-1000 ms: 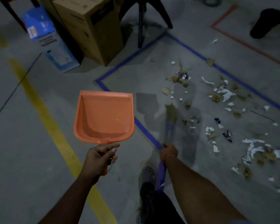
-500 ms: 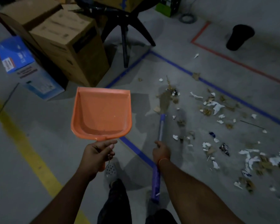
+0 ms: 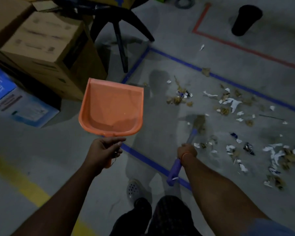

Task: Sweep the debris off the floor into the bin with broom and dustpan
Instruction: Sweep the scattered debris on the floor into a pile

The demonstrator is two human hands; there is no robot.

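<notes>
Debris (image 3: pixel 232 106) beside broom (image 3: pixel 191 133) bristles

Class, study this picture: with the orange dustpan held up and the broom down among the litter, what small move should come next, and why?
Probably a short stroke gathering the litter. The right hand grips the purple-handled broom, whose bristles sit among scattered paper scraps and dry leaves, still spread loosely. The orange plastic dustpan is held off the floor, empty, in the left hand. The black bin stands far off.

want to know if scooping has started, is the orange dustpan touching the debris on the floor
Apart. In the head view the left hand holds the dustpan up by its handle, its tray empty, while the debris lies scattered on the floor well to its right.
</notes>
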